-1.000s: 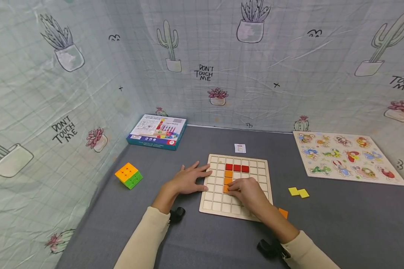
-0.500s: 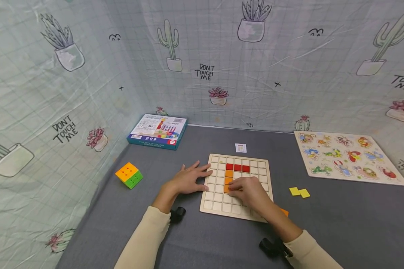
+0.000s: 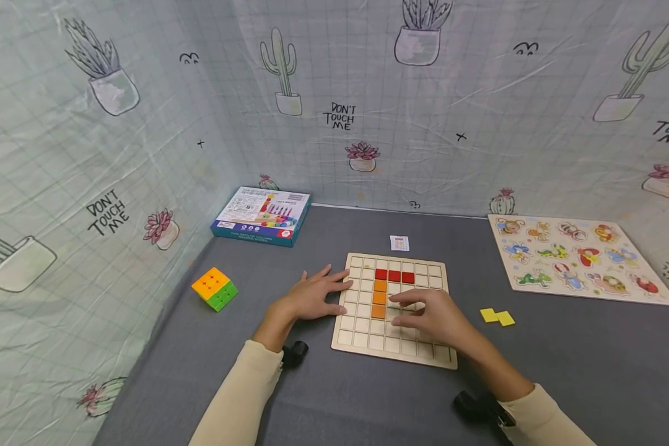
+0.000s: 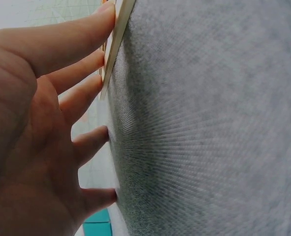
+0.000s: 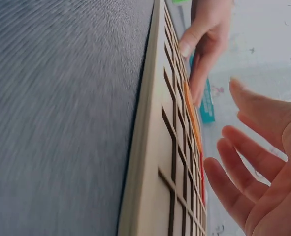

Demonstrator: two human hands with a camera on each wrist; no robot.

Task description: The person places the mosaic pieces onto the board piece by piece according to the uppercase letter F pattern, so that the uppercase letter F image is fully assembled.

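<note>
Three red tiles (image 3: pixel 394 276), three orange tiles (image 3: pixel 379 298)

Cream sleeves (image 3: pixel 240 393) end near black wrist cameras (image 3: pixel 295 354).

- Board (image 3: pixel 360 323): square, pale wood, ruled into a grid of cells, lying flat and slightly turned; the left hand (image 3: pixel 314 297) touches its left edge.
- Red tiles (image 3: pixel 394 276): three in a row, in the board's second row from its far edge.
- Orange tiles (image 3: pixel 379 298): three in a column on the board, running nearward from the leftmost red one; the right hand (image 3: pixel 432 314) is just beside them, over the board, thumb and index finger apart.
- Yellow tiles (image 3: pixel 488 315): two, flat, right of the board.
</note>
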